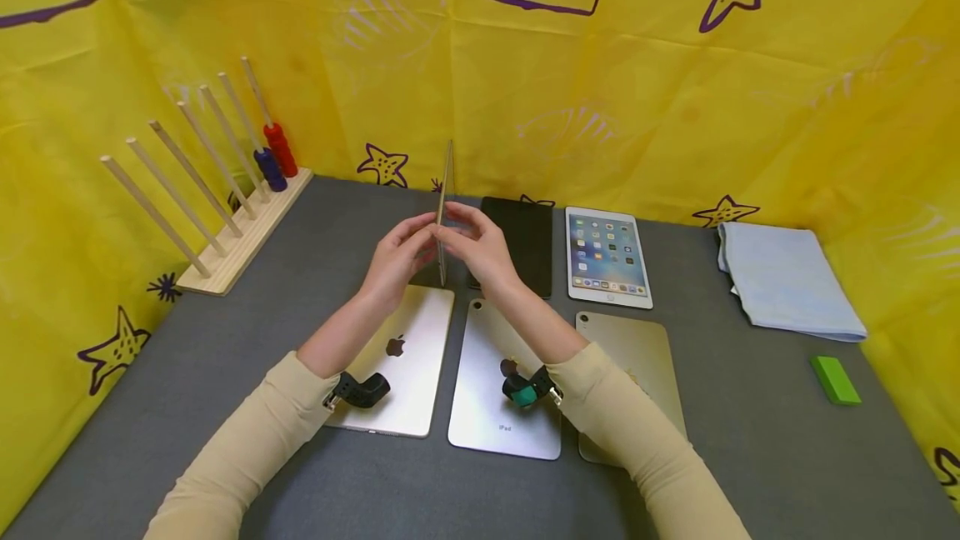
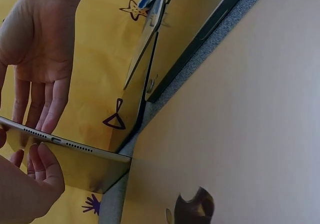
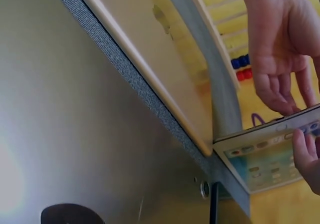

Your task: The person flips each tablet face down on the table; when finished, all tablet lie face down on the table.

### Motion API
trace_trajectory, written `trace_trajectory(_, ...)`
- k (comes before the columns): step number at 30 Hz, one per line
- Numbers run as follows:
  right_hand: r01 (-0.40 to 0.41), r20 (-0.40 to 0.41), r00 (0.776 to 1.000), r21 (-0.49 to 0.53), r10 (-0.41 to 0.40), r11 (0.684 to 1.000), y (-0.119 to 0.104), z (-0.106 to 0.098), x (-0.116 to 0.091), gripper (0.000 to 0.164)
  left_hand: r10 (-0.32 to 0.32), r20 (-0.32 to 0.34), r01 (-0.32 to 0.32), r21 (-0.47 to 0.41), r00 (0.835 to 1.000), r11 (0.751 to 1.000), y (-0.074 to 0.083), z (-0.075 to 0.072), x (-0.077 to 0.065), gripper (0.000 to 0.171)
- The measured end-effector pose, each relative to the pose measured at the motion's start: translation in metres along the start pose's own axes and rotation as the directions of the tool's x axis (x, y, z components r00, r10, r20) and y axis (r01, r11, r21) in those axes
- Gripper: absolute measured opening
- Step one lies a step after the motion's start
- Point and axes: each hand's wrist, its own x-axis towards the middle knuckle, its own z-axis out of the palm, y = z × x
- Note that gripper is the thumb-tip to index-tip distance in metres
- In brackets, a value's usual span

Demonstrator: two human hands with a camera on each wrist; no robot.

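Note:
A slim tablet [image 1: 446, 190] stands nearly upright on its edge, seen almost edge-on in the head view. My left hand [image 1: 397, 261] holds it from the left, fingers against its gold back [image 2: 85, 166]. From the right, my right hand [image 1: 483, 248] grips it, a fingertip on its lit screen [image 3: 272, 169]. The charging-port edge [image 2: 56, 140] faces me. Under my forearms, a tablet with an apple logo [image 1: 420, 332], a silver iPad [image 1: 480, 423] and a gold one [image 1: 637, 340] lie face down. Behind my right hand lies a dark tablet [image 1: 525, 232].
A white tablet with a lit home screen [image 1: 607, 257] lies right of the dark one. Further right are a folded pale blue cloth [image 1: 791, 282] and a green block [image 1: 836, 380]. A wooden peg rack [image 1: 247, 232] with blue and red beads stands at left. Yellow patterned cloth [image 1: 637, 107] walls the table.

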Motion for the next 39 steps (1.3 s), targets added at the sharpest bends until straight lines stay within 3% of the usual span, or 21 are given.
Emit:
trace_trajectory(4,-0.003,0.009,1.0,0.031,0.003,1.0,-0.002,-0.005,0.0,0.048,-0.069,0.034,0.065,0.087,0.997,0.994,-0.006,-0.003,0.002,0.044)
trace_trajectory(9,-0.025,0.003,1.0,0.064,0.025,0.998,-0.005,-0.014,-0.002,0.05,-0.171,0.113,0.14,0.241,0.979,0.96,-0.014,-0.008,0.004,0.049)
trace_trajectory(13,-0.045,-0.015,0.999,0.074,0.046,0.996,-0.006,-0.022,-0.005,0.05,-0.22,0.169,0.158,0.321,0.961,0.934,-0.019,-0.013,0.007,0.05)
trace_trajectory(18,-0.058,-0.039,0.997,0.097,0.062,0.994,-0.005,-0.03,-0.007,0.05,-0.233,0.221,0.147,0.347,0.947,0.926,-0.025,-0.018,0.01,0.048)
trace_trajectory(28,-0.071,-0.095,0.991,0.182,0.089,0.981,0.0,-0.042,-0.011,0.049,-0.227,0.231,0.129,0.374,0.946,0.918,-0.026,-0.021,0.011,0.045)
trace_trajectory(39,-0.146,-0.141,0.974,0.2,0.176,0.969,0.011,-0.044,-0.01,0.049,-0.256,0.152,0.148,0.505,0.955,0.851,-0.02,-0.038,0.01,0.046)
